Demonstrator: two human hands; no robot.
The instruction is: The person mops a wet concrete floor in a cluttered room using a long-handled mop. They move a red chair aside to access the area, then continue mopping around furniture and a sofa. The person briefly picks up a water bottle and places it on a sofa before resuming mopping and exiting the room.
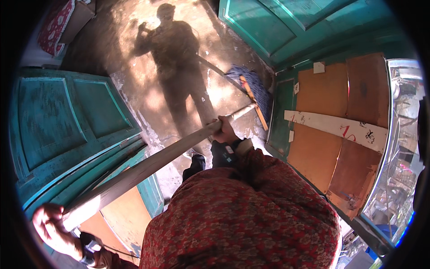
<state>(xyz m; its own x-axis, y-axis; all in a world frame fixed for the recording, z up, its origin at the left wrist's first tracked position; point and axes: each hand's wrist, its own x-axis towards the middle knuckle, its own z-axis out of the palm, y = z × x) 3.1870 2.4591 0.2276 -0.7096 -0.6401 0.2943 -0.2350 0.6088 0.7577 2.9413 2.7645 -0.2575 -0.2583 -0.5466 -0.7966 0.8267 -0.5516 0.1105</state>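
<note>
A long mop handle (151,159) slants across the view from the lower left to the centre right. My left hand (53,228) is closed around its near end, at the lower left, and a band is on that wrist. Farther along the pole, my right hand (225,130) grips it at the centre. At the far end the pole meets an orange-brown crossbar (257,105), with a mop head of dark blue-grey strands (250,80) lying on the floor beyond it.
Green wooden door panels stand at the left (50,117) and upper right (262,27). On the right is a door covered with brown boards (322,90) and a white strip (336,126) bearing writing. A shadow falls on the concrete floor (134,77). A cardboard box (77,20) is at the upper left.
</note>
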